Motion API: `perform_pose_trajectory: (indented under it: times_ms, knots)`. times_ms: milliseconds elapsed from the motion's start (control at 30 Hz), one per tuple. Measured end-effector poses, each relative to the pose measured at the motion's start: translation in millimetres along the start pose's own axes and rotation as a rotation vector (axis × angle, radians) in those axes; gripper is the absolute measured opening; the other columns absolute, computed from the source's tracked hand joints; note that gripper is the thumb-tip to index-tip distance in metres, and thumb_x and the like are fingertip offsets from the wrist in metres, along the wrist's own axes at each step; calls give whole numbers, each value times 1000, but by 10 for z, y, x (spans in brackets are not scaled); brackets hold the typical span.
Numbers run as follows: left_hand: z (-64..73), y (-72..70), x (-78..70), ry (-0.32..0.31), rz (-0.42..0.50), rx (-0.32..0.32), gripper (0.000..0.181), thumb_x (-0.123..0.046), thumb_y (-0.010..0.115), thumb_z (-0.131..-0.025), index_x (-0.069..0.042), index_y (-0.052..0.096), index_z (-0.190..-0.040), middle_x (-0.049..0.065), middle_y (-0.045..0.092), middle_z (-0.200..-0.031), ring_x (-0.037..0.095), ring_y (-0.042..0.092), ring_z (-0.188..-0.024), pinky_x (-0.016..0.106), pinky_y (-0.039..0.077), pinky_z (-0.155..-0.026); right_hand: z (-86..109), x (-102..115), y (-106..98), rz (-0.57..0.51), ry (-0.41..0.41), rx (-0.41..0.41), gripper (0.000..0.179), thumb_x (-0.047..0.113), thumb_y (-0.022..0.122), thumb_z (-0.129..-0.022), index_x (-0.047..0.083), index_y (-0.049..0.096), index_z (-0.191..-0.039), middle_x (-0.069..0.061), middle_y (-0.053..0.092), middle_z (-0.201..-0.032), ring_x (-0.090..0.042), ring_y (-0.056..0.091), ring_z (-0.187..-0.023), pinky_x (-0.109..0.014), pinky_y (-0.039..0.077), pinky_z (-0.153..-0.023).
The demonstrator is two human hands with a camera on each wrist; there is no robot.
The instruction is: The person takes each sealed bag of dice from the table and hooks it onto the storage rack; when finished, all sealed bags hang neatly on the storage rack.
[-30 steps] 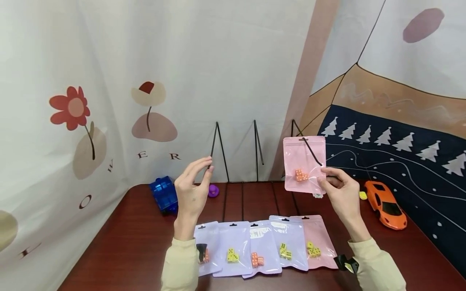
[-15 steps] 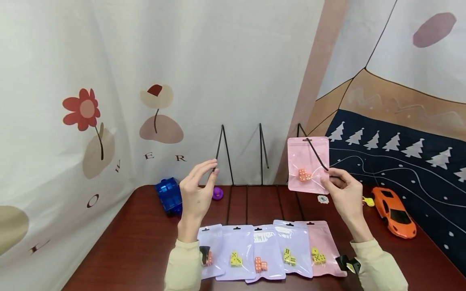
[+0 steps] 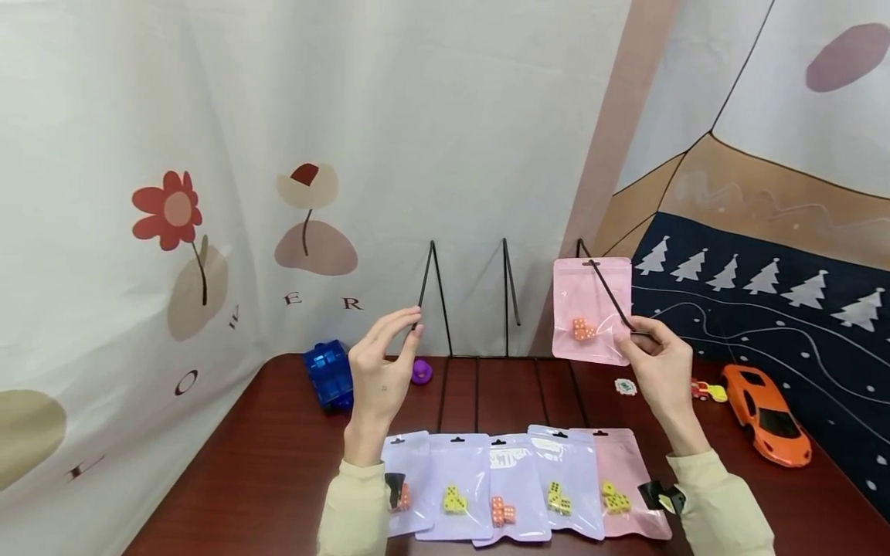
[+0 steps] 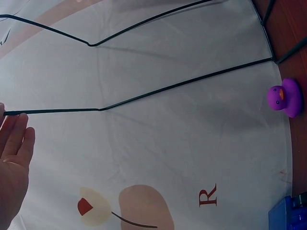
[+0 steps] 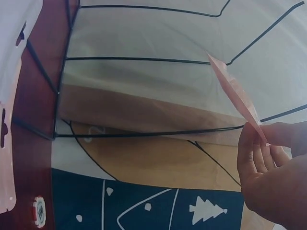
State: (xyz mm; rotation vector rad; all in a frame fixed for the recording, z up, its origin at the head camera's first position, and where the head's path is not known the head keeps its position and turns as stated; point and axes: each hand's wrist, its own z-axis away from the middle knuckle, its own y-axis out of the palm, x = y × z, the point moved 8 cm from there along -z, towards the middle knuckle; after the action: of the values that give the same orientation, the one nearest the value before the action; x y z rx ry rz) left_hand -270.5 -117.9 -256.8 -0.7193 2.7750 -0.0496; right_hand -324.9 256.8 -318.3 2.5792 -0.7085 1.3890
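Note:
In the head view, my left hand (image 3: pixel 382 374) pinches the front end of the left prong (image 3: pixel 425 279) of a black wire display rack between thumb and fingers. The left wrist view shows the fingertips (image 4: pixel 21 122) at that wire. A pink zip bag (image 3: pixel 570 297) with orange dice (image 3: pixel 582 330) inside hangs by its top slot on the rack's right prong (image 3: pixel 609 290). My right hand (image 3: pixel 660 367) pinches the bag's lower right edge, near the prong's tip. In the right wrist view the bag (image 5: pixel 235 93) appears almost edge-on. The middle prong (image 3: pixel 513 286) holds no bag.
Several lilac bags (image 3: pixel 455 455) and a pink bag (image 3: pixel 622 463), with yellow or orange dice, lie overlapping in front. Behind are a blue toy (image 3: pixel 328 374), a purple duck (image 4: pixel 288 98), a poker chip (image 3: pixel 625 387) and an orange toy car (image 3: pixel 768 417). A printed curtain hangs behind the rack.
The pink bag has slid back along the right prong, towards the rack, with my right hand. My left hand keeps its pinch on the left prong. The head view has shifted slightly.

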Motion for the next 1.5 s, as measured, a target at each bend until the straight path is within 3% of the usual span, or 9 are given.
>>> perform_pose_trajectory:
  times_ms: [300,733,1000,1200,1500]
  knots:
    - [9,1,-18,8,-1,-1,24,7,72,-80,-2,71,-102,9,69,-106,22,65,-99,30,50,-90,-77,-55,41,28,11,-11,30,-6,71,-81,-5,65,-110,10,60,-92,5,59,-75,-7,48,-67]
    - [19,-9,-4,0,-3,11,25,7,71,-80,-3,71,-103,8,68,-107,21,65,-100,30,49,-90,-110,-54,146,-3,8,-6,31,-7,66,-84,-7,63,-115,2,61,-103,3,59,-80,-8,48,-73]
    - [8,-1,-19,17,-11,2,27,10,72,-78,-2,71,-101,8,69,-106,21,65,-99,30,50,-89,-138,-33,181,19,3,17,35,-6,64,-86,-7,60,-120,-15,60,-115,2,60,-90,-10,47,-78]
    - [-11,5,-18,12,-10,3,31,13,73,-74,-2,71,-101,8,69,-106,21,65,-99,30,50,-90,-149,-29,191,10,-1,42,35,-6,62,-87,-7,59,-122,-16,59,-118,-2,60,-93,-11,47,-80]
    - [15,-3,-12,7,-13,3,24,8,72,-79,-1,71,-101,8,69,-106,21,65,-99,30,49,-90,-142,-92,195,41,9,76,40,-4,64,-87,-1,57,-126,-15,59,-121,-17,58,-108,-15,46,-87]
